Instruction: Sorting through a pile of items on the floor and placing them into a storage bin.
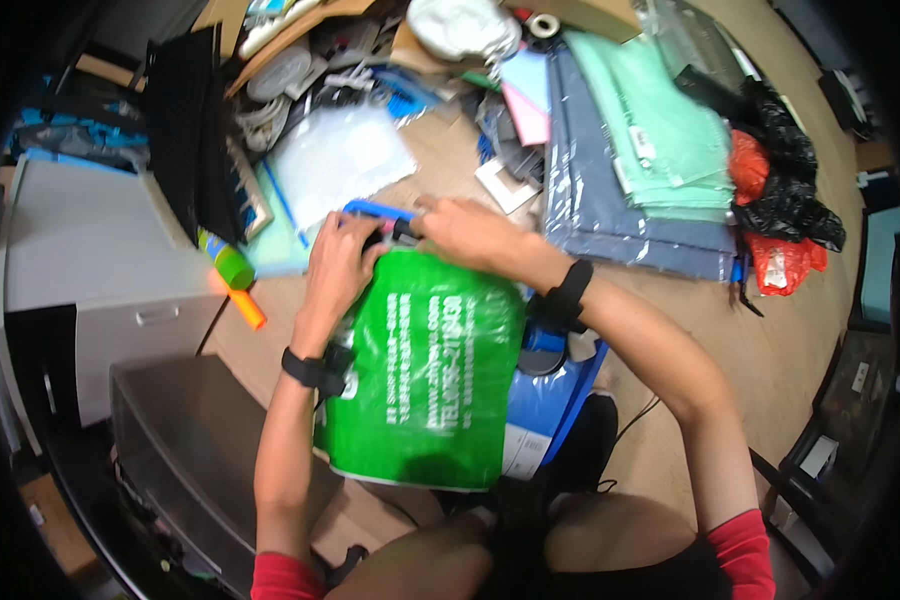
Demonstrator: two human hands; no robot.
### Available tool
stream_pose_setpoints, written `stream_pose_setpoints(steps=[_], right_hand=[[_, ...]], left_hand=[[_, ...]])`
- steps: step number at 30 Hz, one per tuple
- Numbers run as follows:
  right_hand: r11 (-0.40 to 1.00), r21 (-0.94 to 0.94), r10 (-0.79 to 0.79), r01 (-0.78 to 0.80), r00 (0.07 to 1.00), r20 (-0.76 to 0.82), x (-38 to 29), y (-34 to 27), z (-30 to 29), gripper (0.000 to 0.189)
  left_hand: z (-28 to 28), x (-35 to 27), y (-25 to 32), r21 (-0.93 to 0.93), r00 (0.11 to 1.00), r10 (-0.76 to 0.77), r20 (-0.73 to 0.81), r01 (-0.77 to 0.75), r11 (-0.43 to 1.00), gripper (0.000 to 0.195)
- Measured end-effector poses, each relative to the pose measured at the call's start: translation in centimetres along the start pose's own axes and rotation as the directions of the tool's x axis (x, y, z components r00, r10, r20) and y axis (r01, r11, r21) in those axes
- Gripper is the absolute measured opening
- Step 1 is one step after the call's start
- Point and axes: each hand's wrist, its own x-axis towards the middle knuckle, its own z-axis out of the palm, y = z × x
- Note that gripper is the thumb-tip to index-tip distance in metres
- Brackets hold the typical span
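A green plastic bag point(427, 375) with white writing lies in front of me, over a blue plastic tray point(581, 390). My left hand point(345, 251) is at the bag's far left corner, thumb and fingers pinching its edge. Over the far right corner my right hand point(461, 229) is bent, knuckles up; its fingertips are hidden, so its hold is unclear. Between the hands, small dark items and the tray's blue far rim point(379, 208) show beyond the bag's edge. To the bag's right, a clear-wrapped blue package point(536, 401) and a dark round object point(544, 360) show in the tray.
Packed grey-blue cloth point(592, 202) and green cloth point(667, 142) lie at the far right, beside black and red plastic bags point(776, 259). A white translucent pouch point(341, 161) is at the far left, near a green-capped bottle point(229, 262) and an orange stick point(247, 309). Drawers point(142, 352) stand left.
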Motion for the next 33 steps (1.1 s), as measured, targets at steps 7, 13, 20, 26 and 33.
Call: stream_pose_setpoints(steps=[7, 13, 20, 26, 33], right_hand=[[0.997, 0.034, 0.08, -0.076, 0.988, -0.135, -1.9, 0.8, -5.6, 0.04], [0.915, -0.101, 0.229, -0.392, 0.707, -0.669, -1.4, 8.0, -11.7, 0.058], [0.858, -0.077, 0.349, -0.507, 0.688, -0.637, 1.5, 15.8, -14.6, 0.068], [0.871, -0.184, 0.212, -0.456, 0.685, -0.696, 3.7, 19.7, -13.7, 0.058], [0.957, 0.143, 0.26, -0.251, 0.536, -0.803, 4.2, 18.7, -13.2, 0.036]], left_hand=[[-2.0, 2.7, 0.0, -0.139, 0.997, -0.05, 0.059, 0.058, 0.989, 0.034], [-1.8, 9.4, 2.2, -0.374, 0.975, -0.151, 0.165, 0.203, 0.905, 0.038], [7.2, 18.2, 0.7, -0.258, 0.949, -0.291, 0.123, 0.314, 0.914, 0.069], [13.4, 21.7, -1.9, -0.365, 0.868, -0.459, 0.189, 0.497, 0.788, 0.083], [11.7, 21.3, 1.2, -0.551, 0.77, -0.481, 0.419, 0.636, 0.54, 0.08]])
